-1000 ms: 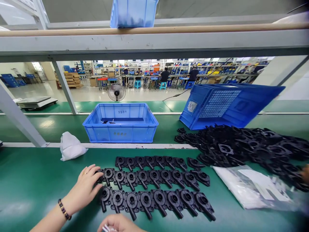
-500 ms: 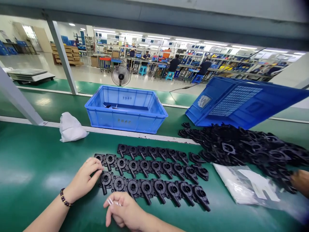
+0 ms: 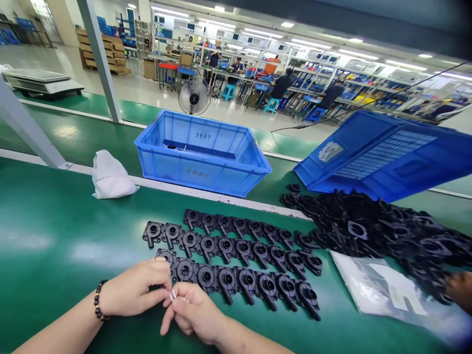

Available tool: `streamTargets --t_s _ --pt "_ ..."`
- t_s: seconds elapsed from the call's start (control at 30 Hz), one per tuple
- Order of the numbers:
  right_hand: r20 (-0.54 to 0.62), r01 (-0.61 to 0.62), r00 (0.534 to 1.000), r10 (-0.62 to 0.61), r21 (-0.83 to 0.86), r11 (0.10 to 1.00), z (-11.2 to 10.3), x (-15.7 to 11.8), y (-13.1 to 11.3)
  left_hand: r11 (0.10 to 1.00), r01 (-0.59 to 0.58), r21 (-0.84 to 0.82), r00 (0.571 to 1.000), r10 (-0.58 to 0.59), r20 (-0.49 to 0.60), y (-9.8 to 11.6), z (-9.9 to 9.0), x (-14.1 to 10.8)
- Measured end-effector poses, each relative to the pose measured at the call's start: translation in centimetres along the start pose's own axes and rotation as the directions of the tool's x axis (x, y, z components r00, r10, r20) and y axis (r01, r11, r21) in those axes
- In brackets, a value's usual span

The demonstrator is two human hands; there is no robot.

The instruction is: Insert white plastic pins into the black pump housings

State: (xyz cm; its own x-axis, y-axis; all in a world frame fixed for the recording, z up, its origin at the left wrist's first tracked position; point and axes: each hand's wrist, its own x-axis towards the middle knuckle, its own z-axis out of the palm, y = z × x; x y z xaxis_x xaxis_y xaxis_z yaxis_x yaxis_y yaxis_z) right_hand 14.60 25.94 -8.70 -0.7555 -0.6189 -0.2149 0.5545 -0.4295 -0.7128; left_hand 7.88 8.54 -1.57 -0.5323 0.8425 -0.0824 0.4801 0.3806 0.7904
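Note:
Small white pins [image 3: 173,295] stick out between the thumb and fingers of my right hand [image 3: 201,312], which is closed on them. My left hand [image 3: 138,287], with a beaded bracelet at the wrist, meets it there; its thumb and forefinger are pinched at the pins, and whether they grip one is too small to tell. Just beyond both hands, black round housings with short spouts [image 3: 225,279] lie in three rows on the green table [image 3: 66,236]. My left hand partly covers the nearest row's left end.
Behind the rows stands a blue crate [image 3: 202,169]; a white cloth bundle [image 3: 112,177] lies left of it. At right are a tilted blue crate [image 3: 383,152], a heap of black parts [image 3: 368,221], a plastic bag [image 3: 379,285] and another person's hand [image 3: 459,290].
My left hand has moved from the left end of the rows down and right to the pins at my right hand. The camera view has shifted and tilted.

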Motion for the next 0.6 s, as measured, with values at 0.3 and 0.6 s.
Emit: streamTargets --t_s 0.3,0.6 --pt "-0.036 -0.054 0.998 0.053 -0.055 0.997 0.06 -0.16 -0.55 0.988 0.118 -0.098 0.993 -0.120 -0.016 -0.81 -0.47 -0.24" --pt "-0.037 -0.057 0.998 0.054 -0.080 0.995 0.03 -0.29 -0.39 0.986 0.096 -0.137 0.995 -0.097 0.000 -0.84 -0.44 -0.03"
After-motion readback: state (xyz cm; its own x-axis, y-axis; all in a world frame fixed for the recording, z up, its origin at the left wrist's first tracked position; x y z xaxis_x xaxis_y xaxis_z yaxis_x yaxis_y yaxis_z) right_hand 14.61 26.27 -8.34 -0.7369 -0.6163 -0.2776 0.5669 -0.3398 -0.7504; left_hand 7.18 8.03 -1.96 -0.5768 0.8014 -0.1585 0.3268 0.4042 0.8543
